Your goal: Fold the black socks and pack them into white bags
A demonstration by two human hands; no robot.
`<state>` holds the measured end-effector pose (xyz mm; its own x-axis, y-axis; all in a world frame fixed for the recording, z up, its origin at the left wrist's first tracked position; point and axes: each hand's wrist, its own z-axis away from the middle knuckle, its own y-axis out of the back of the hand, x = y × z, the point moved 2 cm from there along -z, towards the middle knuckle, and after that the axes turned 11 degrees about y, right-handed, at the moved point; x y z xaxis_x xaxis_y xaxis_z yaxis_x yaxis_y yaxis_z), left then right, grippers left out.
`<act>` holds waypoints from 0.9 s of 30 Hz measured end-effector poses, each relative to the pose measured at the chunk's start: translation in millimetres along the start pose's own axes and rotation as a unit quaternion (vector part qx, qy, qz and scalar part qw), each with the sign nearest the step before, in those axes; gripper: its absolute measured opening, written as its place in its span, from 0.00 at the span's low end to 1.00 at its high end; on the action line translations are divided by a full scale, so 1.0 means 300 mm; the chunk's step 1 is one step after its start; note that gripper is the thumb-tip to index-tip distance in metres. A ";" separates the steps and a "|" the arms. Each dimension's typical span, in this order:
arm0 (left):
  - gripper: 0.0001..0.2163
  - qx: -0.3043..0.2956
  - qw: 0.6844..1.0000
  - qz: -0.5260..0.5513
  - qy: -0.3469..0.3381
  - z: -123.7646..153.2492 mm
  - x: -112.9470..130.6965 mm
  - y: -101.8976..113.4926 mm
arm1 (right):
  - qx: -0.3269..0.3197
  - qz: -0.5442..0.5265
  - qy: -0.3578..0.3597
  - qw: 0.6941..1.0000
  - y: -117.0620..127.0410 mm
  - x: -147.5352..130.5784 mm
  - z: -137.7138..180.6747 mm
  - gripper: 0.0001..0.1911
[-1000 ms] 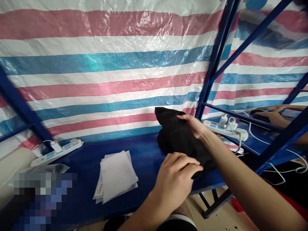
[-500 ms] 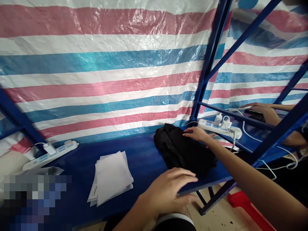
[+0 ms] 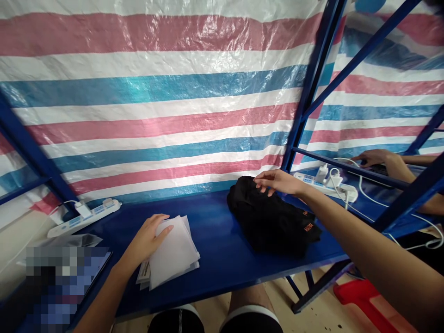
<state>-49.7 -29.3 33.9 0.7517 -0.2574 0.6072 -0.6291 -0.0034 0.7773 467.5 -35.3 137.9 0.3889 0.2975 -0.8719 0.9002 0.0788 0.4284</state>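
Note:
A folded black garment (image 3: 270, 219) with small orange lettering lies on the right part of the blue table (image 3: 218, 249). My right hand (image 3: 277, 181) hovers over its far end, fingers spread, just touching or barely above the cloth. My left hand (image 3: 147, 238) rests open on a stack of white translucent bags (image 3: 173, 254) at the table's left middle, fingers flat on the top one.
A white power strip (image 3: 83, 217) lies at the back left, another power strip (image 3: 326, 185) with plugged chargers at the right. Blue rack posts (image 3: 301, 106) stand at the right. Another person's hand (image 3: 376, 158) works beyond them. A striped tarp hangs behind. A red stool (image 3: 360, 296) stands below.
The black garment came down from my hands onto the table. My left hand left it and moved left onto the white bags. My right hand loosened and lifted to the garment's far end.

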 end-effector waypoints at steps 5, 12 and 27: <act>0.28 -0.069 0.995 -0.063 0.033 -0.033 -0.057 -0.047 | -0.199 0.019 -0.120 0.972 -0.053 0.073 0.045 0.23; 0.40 -0.105 0.985 -0.115 0.075 -0.146 -0.066 -0.037 | -0.242 0.092 -0.055 0.964 -0.214 0.013 0.003 0.19; 0.22 -0.126 0.989 0.052 0.059 -0.246 -0.057 -0.027 | -0.034 -0.099 0.145 0.984 -0.946 0.212 -0.378 0.28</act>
<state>-42.8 46.4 29.4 0.7124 -0.1288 0.6899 -0.6464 0.2623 0.7165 214.4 69.1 -12.2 0.1260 0.5285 -0.8395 0.9335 0.2233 0.2807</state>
